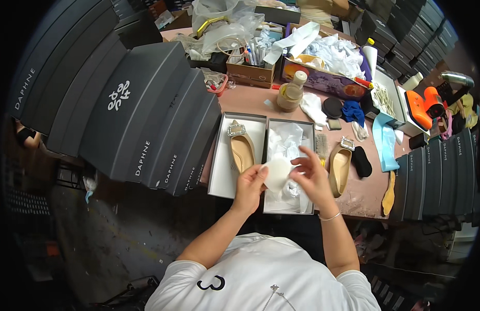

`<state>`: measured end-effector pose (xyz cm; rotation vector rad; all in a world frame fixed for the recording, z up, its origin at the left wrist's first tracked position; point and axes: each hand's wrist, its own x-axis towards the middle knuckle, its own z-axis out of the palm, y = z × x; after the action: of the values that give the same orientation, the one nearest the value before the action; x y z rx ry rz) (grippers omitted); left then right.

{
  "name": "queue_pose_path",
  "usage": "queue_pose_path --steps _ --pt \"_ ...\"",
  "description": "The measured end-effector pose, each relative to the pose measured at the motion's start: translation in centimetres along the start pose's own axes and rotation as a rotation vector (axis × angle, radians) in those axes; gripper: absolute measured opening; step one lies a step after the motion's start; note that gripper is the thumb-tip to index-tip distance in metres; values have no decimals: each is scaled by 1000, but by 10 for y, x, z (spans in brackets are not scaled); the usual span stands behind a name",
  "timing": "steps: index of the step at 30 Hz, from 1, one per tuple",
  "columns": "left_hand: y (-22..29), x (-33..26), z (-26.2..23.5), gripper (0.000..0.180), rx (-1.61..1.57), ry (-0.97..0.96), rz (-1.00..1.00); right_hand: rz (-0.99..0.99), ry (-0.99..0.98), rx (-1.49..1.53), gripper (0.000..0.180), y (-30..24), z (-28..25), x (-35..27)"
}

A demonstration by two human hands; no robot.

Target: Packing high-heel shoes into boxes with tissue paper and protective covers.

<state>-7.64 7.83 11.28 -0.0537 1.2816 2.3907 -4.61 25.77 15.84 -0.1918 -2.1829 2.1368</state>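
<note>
My left hand (249,191) pinches a thin, pale white rounded pad (277,173) between thumb and fingers. My right hand (315,181) is at the pad's right side with its fingers curled and apart; whether a fingertip touches the edge is hard to see. Both hands are above a grey shoebox half (289,212) holding crumpled white tissue paper (284,139). In the box half (216,179) to its left lies a beige shoe (242,150) with a jewelled buckle. A matching shoe (339,171) rests on the table right of my right hand.
Tall stacks of dark grey shoeboxes (131,114) flank the table on the left, with more boxes (442,176) at right. Behind are a glue bottle (291,93), a purple carton (323,78) of tissue, and a black sponge (361,161). A blue ribbon (385,142) hangs near the right edge.
</note>
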Motion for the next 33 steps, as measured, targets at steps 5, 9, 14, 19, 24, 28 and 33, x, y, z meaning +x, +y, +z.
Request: queue_pose_path --steps 5,9,14,19,24,28,33 --pt "3 -4 -11 21 -68 178 70 -583 -22 -947 55 -7 54 -18" --pt "4 -5 -37 28 92 167 149 -704 -110 -970 46 10 51 0" --pt "-21 23 -92 49 166 395 49 -824 45 -984 35 17 72 80" --pt "-47 48 -102 41 105 184 -166 -609 -500 -1543 16 85 107 98" --pt "-17 18 -84 42 144 157 -139 -651 -429 -1496 16 93 112 107" --pt "-7 14 -85 42 115 176 -190 -589 -245 -1259 11 92 109 103" --pt "-2 12 -118 41 87 202 -227 -476 134 -964 42 27 26 47"
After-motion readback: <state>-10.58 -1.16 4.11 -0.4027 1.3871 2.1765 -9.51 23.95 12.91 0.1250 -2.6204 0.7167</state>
